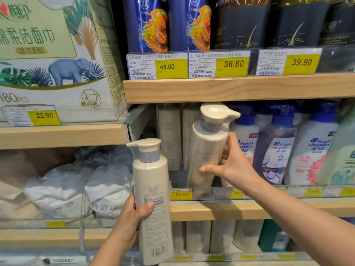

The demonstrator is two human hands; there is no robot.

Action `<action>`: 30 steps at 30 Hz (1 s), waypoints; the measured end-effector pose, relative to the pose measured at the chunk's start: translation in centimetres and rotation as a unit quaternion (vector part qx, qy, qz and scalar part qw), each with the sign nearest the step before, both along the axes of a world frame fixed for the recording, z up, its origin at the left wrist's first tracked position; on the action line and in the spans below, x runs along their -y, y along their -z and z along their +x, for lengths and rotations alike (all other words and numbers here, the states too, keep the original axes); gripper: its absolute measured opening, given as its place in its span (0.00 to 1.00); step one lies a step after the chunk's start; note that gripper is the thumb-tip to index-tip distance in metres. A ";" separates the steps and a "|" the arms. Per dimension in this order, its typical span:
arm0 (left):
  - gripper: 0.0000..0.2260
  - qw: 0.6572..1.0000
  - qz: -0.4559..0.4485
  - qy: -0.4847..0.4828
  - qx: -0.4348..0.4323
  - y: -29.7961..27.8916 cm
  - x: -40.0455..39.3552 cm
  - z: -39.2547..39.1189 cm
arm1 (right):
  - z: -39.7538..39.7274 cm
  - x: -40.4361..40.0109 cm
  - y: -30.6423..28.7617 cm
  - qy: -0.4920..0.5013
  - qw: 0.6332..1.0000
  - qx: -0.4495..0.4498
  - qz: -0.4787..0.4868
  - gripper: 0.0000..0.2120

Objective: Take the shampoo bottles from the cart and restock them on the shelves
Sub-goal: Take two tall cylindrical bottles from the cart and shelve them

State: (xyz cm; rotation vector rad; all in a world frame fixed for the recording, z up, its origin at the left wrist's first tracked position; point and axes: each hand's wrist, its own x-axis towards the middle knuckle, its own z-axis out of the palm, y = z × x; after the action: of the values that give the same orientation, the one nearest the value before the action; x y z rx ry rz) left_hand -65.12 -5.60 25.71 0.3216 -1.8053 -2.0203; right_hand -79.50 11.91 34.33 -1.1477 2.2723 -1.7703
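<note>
My left hand grips a beige pump shampoo bottle upright in front of the shelves, its back label and barcode facing me. My right hand holds a second beige pump bottle by its side, tilted slightly, at the front edge of the middle wooden shelf. Behind it on that shelf stand more beige bottles. The cart is out of view.
White and blue Head & Shoulders bottles fill the shelf to the right. Dark blue bottles stand on the upper shelf above yellow price tags. A tissue box and bagged goods sit at left. More bottles stand below.
</note>
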 end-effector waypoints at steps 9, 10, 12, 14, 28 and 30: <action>0.49 1.000 -0.006 0.024 0.013 0.5 0.0 0.3 | -1.0 0.9 -0.2 0.019 0.997 0.032 0.063 0.32; 0.49 1.000 0.001 0.025 0.010 0.4 0.0 0.3 | -1.2 1.0 -0.2 0.013 0.997 0.042 0.062 0.31; 0.49 1.000 0.016 0.024 0.002 0.4 -0.1 0.3 | -1.4 1.2 -0.2 0.006 0.996 0.062 0.068 0.31; 0.49 0.999 0.022 0.026 -0.001 0.3 -0.1 0.2 | -1.6 1.3 -0.1 0.017 0.993 0.075 0.092 0.26; 0.49 0.999 0.011 0.034 0.012 0.2 -0.1 0.3 | 0.9 2.9 -1.4 0.125 0.979 -0.151 0.062 0.48; 0.48 0.999 0.009 0.033 0.013 0.2 0.0 0.3 | 1.1 3.0 -1.5 0.132 0.960 -0.195 0.148 0.49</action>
State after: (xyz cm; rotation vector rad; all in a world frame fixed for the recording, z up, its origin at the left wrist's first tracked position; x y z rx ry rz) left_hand -64.78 -5.57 25.49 0.2992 -1.8370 -2.0889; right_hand -78.36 8.90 35.79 -1.2738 2.9155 -1.2828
